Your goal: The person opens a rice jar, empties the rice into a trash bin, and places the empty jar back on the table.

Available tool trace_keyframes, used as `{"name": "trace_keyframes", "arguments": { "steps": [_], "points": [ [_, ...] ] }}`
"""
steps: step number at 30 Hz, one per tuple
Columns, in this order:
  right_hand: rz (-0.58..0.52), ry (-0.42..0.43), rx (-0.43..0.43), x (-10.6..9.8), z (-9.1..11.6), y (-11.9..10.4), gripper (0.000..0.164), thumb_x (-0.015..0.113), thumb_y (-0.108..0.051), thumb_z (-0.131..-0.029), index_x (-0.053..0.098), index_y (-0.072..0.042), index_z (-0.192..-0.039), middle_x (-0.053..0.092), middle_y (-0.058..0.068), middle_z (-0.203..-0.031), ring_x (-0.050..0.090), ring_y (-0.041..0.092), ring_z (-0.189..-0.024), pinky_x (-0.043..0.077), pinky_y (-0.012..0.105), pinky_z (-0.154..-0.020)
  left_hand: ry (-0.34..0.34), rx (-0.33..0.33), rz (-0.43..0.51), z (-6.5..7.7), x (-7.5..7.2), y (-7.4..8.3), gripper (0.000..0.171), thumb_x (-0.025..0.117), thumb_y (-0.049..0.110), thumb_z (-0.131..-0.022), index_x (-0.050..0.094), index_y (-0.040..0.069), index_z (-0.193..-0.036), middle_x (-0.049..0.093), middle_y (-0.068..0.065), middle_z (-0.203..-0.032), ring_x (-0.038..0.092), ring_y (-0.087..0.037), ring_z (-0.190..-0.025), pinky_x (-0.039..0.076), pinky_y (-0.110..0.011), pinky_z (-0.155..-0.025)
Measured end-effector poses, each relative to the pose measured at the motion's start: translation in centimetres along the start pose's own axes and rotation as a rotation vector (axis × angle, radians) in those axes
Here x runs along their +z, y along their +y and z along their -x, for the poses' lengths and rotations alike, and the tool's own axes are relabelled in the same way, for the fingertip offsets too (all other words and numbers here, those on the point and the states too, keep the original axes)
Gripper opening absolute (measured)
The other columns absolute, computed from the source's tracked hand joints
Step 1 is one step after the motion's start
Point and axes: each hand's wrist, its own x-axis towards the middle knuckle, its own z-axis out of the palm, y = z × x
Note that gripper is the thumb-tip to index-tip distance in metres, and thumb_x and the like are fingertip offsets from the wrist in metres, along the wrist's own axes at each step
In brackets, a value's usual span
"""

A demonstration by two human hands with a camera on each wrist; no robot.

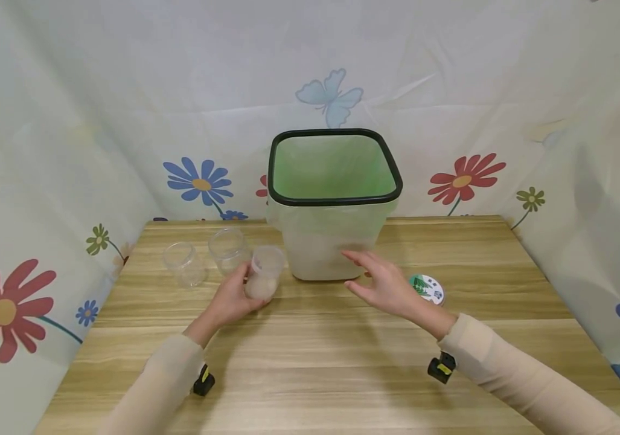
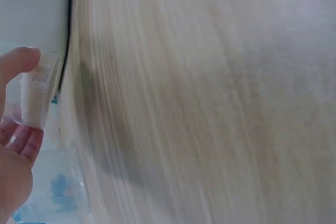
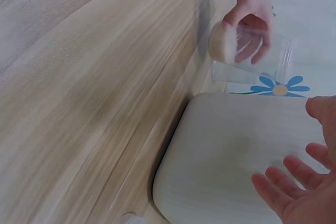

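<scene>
My left hand [image 1: 236,296] grips a clear plastic jar [image 1: 268,261], thumb on one side and fingers on the other. An off-white layer fills the bottom of the jar [image 3: 223,43], and the part above it is see-through. The left wrist view catches only the lower part of the jar [image 2: 37,93] between thumb and fingers. My right hand [image 1: 383,284] hovers empty before the bin's right front, its fingers spread and slightly bent. Just in front of both hands stands a pale bin [image 1: 331,241] with a black rim and green inside.
Two clear jars [image 1: 185,264] [image 1: 228,249] stand on the table at the left, behind my left hand. A round white and green printed disc [image 1: 427,289] lies beside my right wrist, partly covered by it. Behind the wooden table [image 1: 299,374] hangs a flowered cloth [image 1: 206,109].
</scene>
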Motion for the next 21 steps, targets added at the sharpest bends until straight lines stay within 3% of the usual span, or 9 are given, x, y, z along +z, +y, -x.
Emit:
{"name": "trace_keyframes", "arguments": {
  "steps": [9,13,21],
  "points": [
    [-0.047,0.003,0.006,0.1,-0.4,-0.1,0.061,0.073,-0.022,-0.078,0.047,-0.010,-0.132,0.056,0.011,-0.117,0.058,0.025,-0.100,0.055,0.030,-0.071,0.044,0.183,-0.055,0.7,0.2,1.0,0.072,0.082,0.011,-0.059,0.048,0.002,-0.122,0.058,-0.013,-0.110,0.056,-0.026,-0.099,0.049,-0.041,-0.084],
    [-0.042,-0.011,-0.001,0.1,-0.5,-0.4,0.063,0.073,-0.026,-0.078,0.047,-0.011,-0.133,0.055,0.009,-0.120,0.057,0.023,-0.101,0.054,0.030,-0.072,0.046,0.235,-0.090,0.8,0.3,1.6,0.071,0.083,0.013,-0.058,0.051,0.005,-0.120,0.059,-0.011,-0.108,0.055,-0.024,-0.098,0.048,-0.039,-0.083],
    [-0.122,-0.134,0.003,0.6,-0.6,-1.3,0.065,0.071,-0.022,-0.080,0.042,-0.011,-0.137,0.049,0.010,-0.124,0.052,0.020,-0.104,0.053,0.023,-0.074,0.044,0.334,-0.155,1.0,0.8,2.7,0.073,0.084,0.016,-0.056,0.052,0.004,-0.120,0.059,-0.011,-0.111,0.053,-0.025,-0.101,0.046,-0.041,-0.086]
  ]
}}
